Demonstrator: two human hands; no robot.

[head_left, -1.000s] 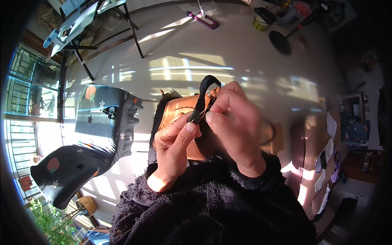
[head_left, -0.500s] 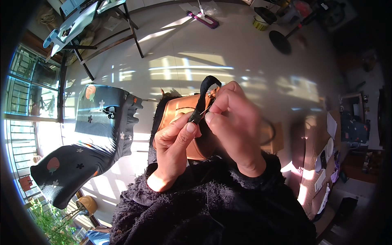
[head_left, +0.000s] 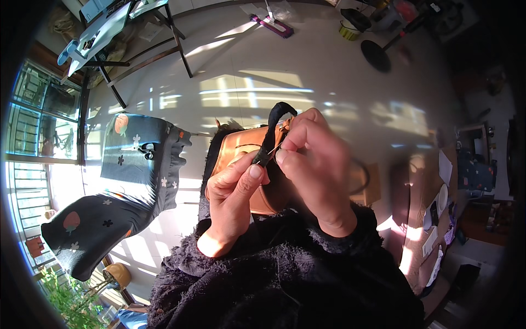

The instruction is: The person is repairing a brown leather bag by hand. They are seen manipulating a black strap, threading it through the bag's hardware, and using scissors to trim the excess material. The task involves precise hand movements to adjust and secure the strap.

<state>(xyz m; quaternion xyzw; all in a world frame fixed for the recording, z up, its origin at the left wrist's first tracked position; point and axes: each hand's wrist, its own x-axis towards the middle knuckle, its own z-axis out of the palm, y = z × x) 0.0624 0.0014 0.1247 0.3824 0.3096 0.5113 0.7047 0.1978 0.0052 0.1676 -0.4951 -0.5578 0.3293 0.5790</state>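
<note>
A tan leather bag (head_left: 233,151) rests on my lap, partly covered by my hands. Its black strap (head_left: 282,106) loops up above it. My left hand (head_left: 227,192) pinches the strap's dark lower end (head_left: 264,156) between thumb and fingers. Just beside that end, my right hand (head_left: 320,172) is closed, thumb against forefinger, on a thin, shiny, needle-like piece (head_left: 275,148) that slants toward the strap. Whether its tip touches or enters the strap is too small to tell. My right hand hides the bag's right side.
On the left stands a chair with a dark patterned cover (head_left: 134,159), black-framed glasses (head_left: 147,151) lying on it. A folding table (head_left: 101,33) is at the far left, a purple mop (head_left: 272,26) beyond. At right sit a cardboard box (head_left: 368,183) and a bench with papers (head_left: 430,241).
</note>
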